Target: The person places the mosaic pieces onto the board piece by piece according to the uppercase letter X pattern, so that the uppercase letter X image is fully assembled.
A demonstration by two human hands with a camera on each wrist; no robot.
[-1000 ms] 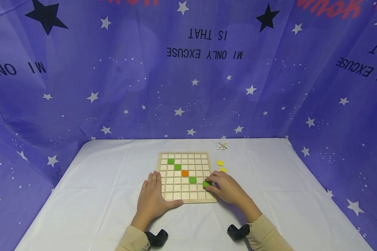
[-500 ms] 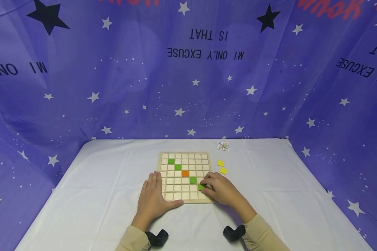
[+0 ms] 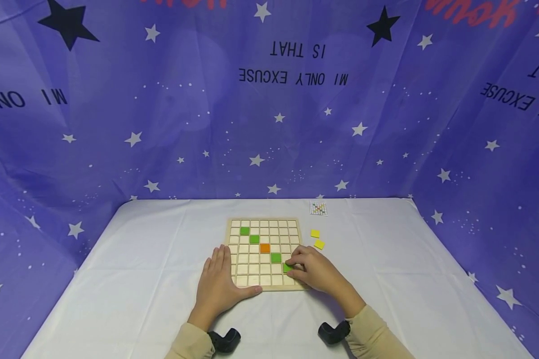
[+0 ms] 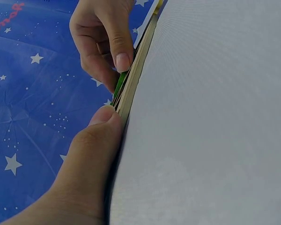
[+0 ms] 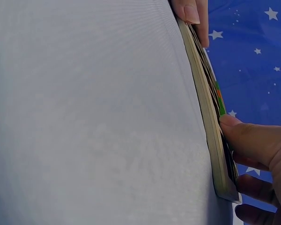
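While gripped: four green tiles (image 3: 276, 257), one orange (image 3: 264, 247).

Your left hand (image 3: 218, 285) lies flat, fingers straight and together, thumb spread toward the frame's centre, low and just left of middle in the head view. Your right hand (image 3: 316, 270), just right of centre, has its fingers curled, apparently pinching with the fingertips (image 4: 123, 62). Both sleeved forearms run in from the bottom edge.

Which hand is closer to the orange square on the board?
Right. The right hand sits just below and to the right of the orange square, holding a green tile. The left hand rests flat at the wooden board's lower left edge, farther away.
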